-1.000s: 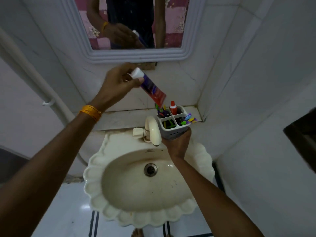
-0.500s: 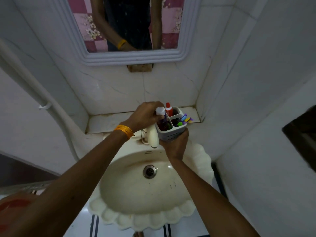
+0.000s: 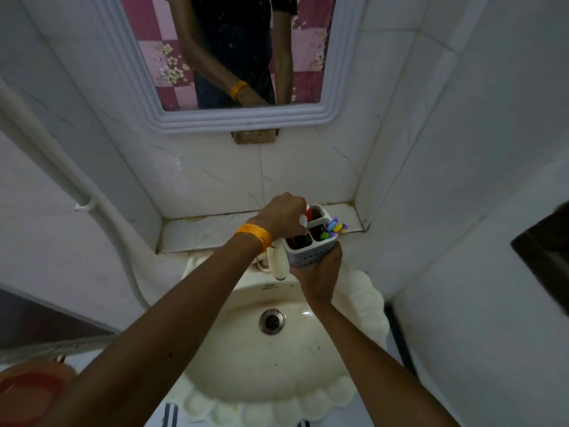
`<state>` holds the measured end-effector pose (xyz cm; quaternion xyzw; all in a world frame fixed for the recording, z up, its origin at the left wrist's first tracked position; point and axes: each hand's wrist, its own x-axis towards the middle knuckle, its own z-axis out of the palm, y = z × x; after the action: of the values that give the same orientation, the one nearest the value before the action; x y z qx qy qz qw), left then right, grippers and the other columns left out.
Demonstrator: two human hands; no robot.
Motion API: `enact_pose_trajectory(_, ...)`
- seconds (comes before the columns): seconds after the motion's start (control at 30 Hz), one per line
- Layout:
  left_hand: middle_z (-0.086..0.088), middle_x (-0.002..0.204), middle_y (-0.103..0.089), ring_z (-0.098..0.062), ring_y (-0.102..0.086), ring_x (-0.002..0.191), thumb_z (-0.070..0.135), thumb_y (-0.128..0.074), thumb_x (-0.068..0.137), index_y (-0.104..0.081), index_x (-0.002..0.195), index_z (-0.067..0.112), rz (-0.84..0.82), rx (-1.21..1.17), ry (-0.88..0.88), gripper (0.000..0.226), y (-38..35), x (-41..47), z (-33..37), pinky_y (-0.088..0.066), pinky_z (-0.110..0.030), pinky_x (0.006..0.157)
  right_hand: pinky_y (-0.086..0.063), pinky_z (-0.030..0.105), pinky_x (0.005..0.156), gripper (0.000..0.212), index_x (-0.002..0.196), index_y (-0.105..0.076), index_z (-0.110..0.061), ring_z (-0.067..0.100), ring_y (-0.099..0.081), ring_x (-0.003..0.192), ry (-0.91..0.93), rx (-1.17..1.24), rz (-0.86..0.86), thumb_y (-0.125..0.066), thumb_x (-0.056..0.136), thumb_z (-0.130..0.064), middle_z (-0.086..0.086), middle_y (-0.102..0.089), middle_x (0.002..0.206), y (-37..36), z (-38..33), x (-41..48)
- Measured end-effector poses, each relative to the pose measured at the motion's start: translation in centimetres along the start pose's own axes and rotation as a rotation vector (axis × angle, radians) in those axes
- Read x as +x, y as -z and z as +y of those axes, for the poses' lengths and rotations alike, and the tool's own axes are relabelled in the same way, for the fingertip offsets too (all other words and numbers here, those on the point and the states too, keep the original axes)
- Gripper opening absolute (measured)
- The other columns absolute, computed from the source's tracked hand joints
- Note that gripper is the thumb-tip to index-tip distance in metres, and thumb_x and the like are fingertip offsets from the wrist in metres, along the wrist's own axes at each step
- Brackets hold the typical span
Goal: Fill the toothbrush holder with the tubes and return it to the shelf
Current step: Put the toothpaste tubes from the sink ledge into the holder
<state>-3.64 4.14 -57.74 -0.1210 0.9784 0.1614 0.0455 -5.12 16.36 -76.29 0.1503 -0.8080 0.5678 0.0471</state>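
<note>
My right hand grips the grey, perforated toothbrush holder from below, upright over the back of the sink. My left hand rests on top of the holder, its fingers pinched on the white cap of the toothpaste tube. That tube stands almost fully sunk in the holder's left side, its body hidden. A red-capped tube pokes up in the back compartment. Colourful toothbrush handles stick out of the right compartment. The marble shelf lies just behind the holder.
A cream tap stands directly left of the holder, above the scalloped sink. A mirror hangs on the tiled wall. A white pipe runs down the left wall. A red bucket sits at lower left.
My left hand came down from high above the shelf and lowered the toothpaste tube into the holder, where only its white cap now shows. My right hand kept holding the holder.
</note>
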Motion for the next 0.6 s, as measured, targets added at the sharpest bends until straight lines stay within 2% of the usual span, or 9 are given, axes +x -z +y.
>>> enact_pose_trajectory(0.13, -0.012, 0.12, -0.065, -0.028, -0.055, 0.11, 0.028, -0.076, 0.079, -0.064, 0.12, 0.009, -0.015, 0.007, 0.026, 0.047, 0.7, -0.1, -0.8, -0.04, -0.029, 0.081, -0.037, -0.003, 0.086, 0.118, 0.138, -0.041, -0.003, 0.024, -0.061, 0.114, -0.01, -0.01, 0.014, -0.101, 0.043, -0.036, 0.011, -0.057, 0.125, -0.4, -0.1, 0.3)
enact_pose_trajectory(0.27, -0.011, 0.116, -0.067, -0.028, -0.057, 0.107, 0.024, -0.078, 0.077, -0.068, 0.117, 0.01, -0.01, 0.061, 0.007, 0.044, 1.3, -0.5, -0.9, -0.044, -0.032, 0.083, -0.04, 0.005, 0.09, 0.118, 0.138, -0.042, 0.001, 0.024, -0.062, 0.114, 0.04, -0.054, 0.023, -0.102, 0.044, -0.035, 0.014, -0.059, 0.125, -0.4, -0.5, 0.3)
enact_pose_trajectory(0.4, -0.011, 0.115, -0.068, -0.027, -0.059, 0.106, 0.025, -0.078, 0.077, -0.07, 0.115, 0.009, 0.002, 0.079, -0.002, 0.042, 1.0, -0.7, -0.7, -0.045, -0.031, 0.083, -0.036, -0.004, 0.089, 0.119, 0.139, -0.042, 0.002, 0.021, -0.059, 0.114, 0.042, -0.05, 0.018, -0.102, 0.043, -0.035, 0.014, -0.058, 0.125, -0.3, -0.4, 0.2)
enact_pose_trajectory(0.53, -0.009, 0.117, -0.068, -0.026, -0.058, 0.107, 0.027, -0.078, 0.077, -0.07, 0.115, 0.011, 0.007, 0.041, -0.006, 0.043, 1.1, -0.8, -1.1, -0.044, -0.032, 0.087, -0.039, -0.002, 0.087, 0.119, 0.139, -0.039, -0.003, 0.023, -0.061, 0.114, 0.037, -0.026, 0.018, -0.103, 0.044, -0.036, 0.012, -0.058, 0.126, 0.0, -0.3, 0.2)
enact_pose_trajectory(0.6, -0.008, 0.116, -0.069, -0.026, -0.058, 0.105, 0.029, -0.079, 0.076, -0.071, 0.113, 0.011, 0.012, 0.034, -0.005, 0.042, 1.7, -0.8, -1.4, -0.046, -0.032, 0.086, -0.044, 0.006, 0.09, 0.117, 0.137, -0.04, -0.003, 0.026, -0.063, 0.112, 0.047, -0.06, 0.038, -0.103, 0.044, -0.036, 0.014, -0.06, 0.123, -0.1, -0.8, 0.4)
